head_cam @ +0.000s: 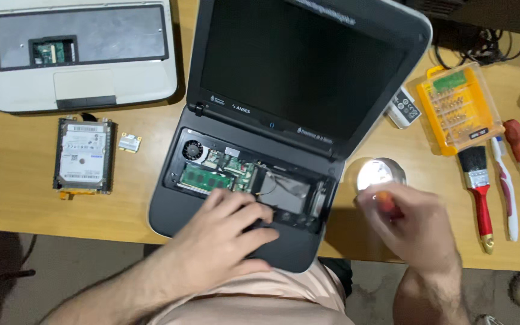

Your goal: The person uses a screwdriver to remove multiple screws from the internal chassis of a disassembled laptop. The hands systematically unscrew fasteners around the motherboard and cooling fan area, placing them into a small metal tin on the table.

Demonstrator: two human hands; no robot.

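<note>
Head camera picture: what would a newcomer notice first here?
The opened laptop in the middle, its keyboard removed so the circuit boards show, with the left hand resting on its front edge. To its right, a bright lamp glares beside the right hand, which holds something red. A yellow bit case lies at far right.

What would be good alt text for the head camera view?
A left hand rests on an opened laptop with exposed insides, while the right hand holds a red-handled tool beside a shiny tin on a wooden desk.
</note>
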